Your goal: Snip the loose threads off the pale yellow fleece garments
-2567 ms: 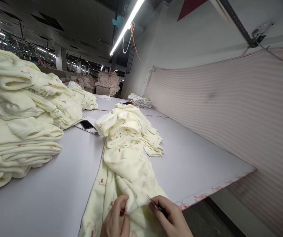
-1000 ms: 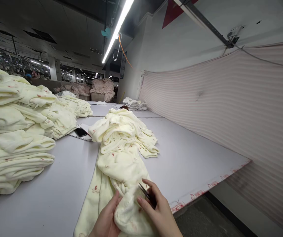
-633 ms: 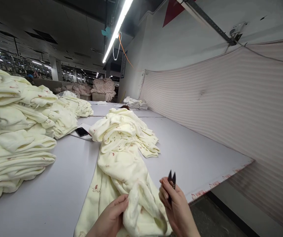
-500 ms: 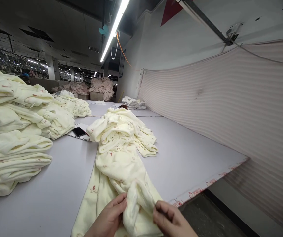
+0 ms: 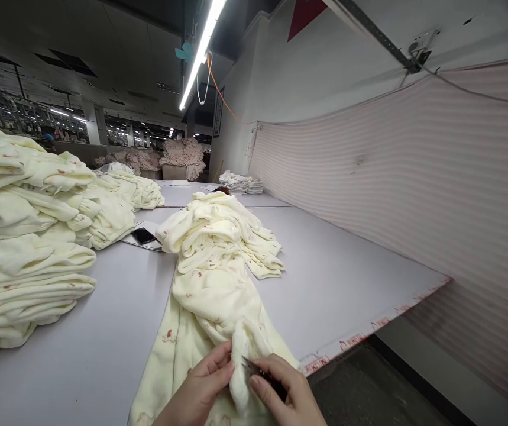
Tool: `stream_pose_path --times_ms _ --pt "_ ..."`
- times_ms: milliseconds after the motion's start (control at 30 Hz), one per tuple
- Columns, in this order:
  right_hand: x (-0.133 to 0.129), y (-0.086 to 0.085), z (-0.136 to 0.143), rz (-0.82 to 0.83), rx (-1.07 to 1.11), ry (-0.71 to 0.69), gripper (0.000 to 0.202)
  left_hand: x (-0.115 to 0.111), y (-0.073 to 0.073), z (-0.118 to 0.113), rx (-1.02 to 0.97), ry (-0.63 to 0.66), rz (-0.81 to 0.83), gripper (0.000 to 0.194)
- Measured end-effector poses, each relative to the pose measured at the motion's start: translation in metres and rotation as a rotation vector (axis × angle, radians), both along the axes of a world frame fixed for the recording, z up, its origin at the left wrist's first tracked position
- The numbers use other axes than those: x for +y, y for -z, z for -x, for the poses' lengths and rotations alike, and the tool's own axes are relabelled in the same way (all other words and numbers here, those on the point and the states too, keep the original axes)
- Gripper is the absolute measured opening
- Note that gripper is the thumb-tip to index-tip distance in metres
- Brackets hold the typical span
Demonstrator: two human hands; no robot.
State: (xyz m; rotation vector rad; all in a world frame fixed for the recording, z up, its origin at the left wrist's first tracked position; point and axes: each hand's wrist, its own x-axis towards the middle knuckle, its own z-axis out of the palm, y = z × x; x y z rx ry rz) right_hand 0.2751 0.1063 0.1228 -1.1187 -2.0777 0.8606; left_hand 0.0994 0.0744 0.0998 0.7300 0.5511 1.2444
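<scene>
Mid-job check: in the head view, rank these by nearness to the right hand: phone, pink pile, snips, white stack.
1. Snips: held in the right hand.
2. Phone: left of the garment.
3. White stack: farther along the table.
4. Pink pile: back left, beyond the table.

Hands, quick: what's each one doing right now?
Left hand: closed, pinching the yellow cloth.
Right hand: closed, holding the snips, tips at the cloth.

Above and beyond the hands [image 5: 200, 387], a lit tube light [image 5: 203, 56] hangs below a dark ceiling [image 5: 138, 41], while to their right striped cloth [image 5: 395, 171] lines a pale wall [image 5: 324, 77] and grey floor [image 5: 355, 381] shows past the surface [image 5: 337, 266].
</scene>
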Motion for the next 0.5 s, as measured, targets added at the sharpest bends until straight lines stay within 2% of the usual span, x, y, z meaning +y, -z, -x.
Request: stream_pose_path --times_ms 100,200,267,333,433,500 --pt "-0.003 0.001 -0.002 -0.028 0.02 0.034 0.031 0.004 -0.008 -0.001 0.046 -0.035 -0.011 0.04" --pt "-0.014 0.014 0.003 -0.031 0.063 0.062 0.027 0.017 -0.016 0.003 0.144 -0.089 -0.027 0.04" --pt "-0.022 0.03 0.013 0.032 -0.034 0.026 0.033 0.026 -0.02 0.009 0.196 -0.099 -0.03 0.041" --pt "-0.026 0.044 0.023 0.05 -0.239 -0.009 0.037 0.029 -0.022 0.02 0.232 -0.107 -0.023 0.042" --pt "-0.018 0.053 0.034 -0.067 -0.382 -0.012 0.029 0.014 -0.019 0.043 0.301 -0.189 0.001 0.04" --pt "-0.008 0.047 0.036 -0.112 -0.325 0.013 0.026 -0.008 -0.008 0.058 0.467 -0.358 0.051 0.036"
